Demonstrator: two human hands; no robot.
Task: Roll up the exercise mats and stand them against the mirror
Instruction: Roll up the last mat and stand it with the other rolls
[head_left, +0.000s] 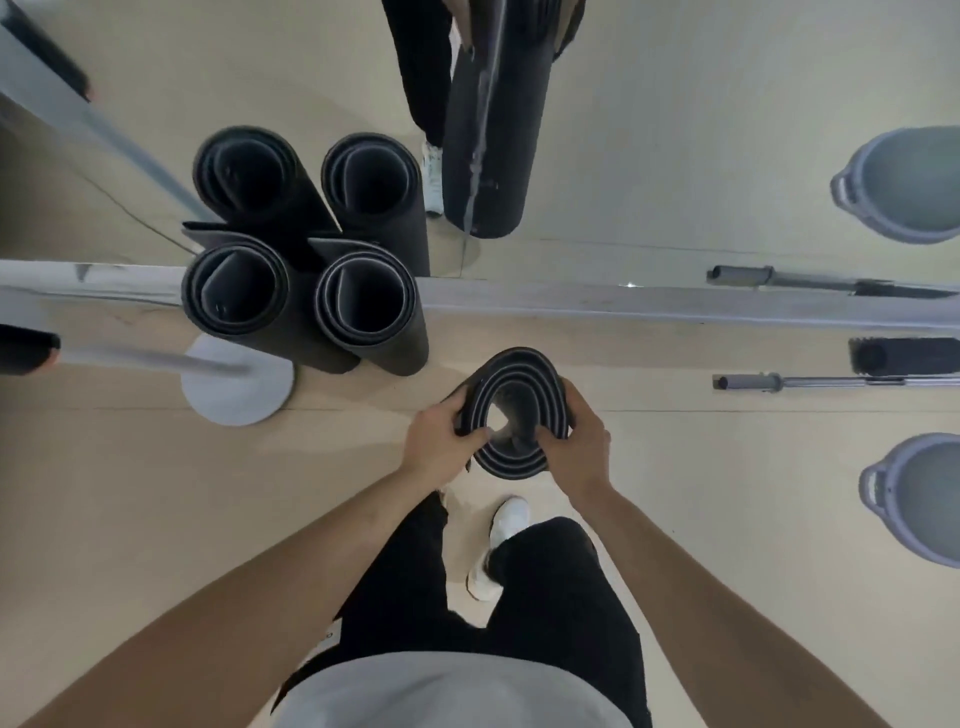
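Head view, looking straight down.

Mirror (675, 156) runs across the frame ahead of both hands, its base rail (675, 306) just beyond the fingertips' side of the held roll. Floor (156, 493) is pale wood.

Two mats are already done. The outer standing mat (236, 291) and inner standing mat (366, 301) are upright and touching each other, backs at the rail, forward and to the left of the left hand.

Held mat (511, 371) sits between the hands, long axis vertical, seen end-on. The coil is squashed to an oval, with its long side pointing toward the mirror. It's near the rail but apart from it. The lower end is hidden, so I can't tell if it's on the floor.

Left hand (447, 436) grips the top rim on its side, fingers curled over the edge. Right hand (576, 441) does the same on the opposite side. Both are closed on the roll, neither free.

Key relation: the free slot at the rail is straight ahead of the hands and just to the right of the inner standing mat. My read is that the move is a short push forward, keeping the axis upright. The left hand is nearer the standing pair, so that side risks bumping them.

Loose coil probably springs open on release. Tightening it first looks wise.

Bucket (919, 499) is well to the right of the right hand, out of the path.
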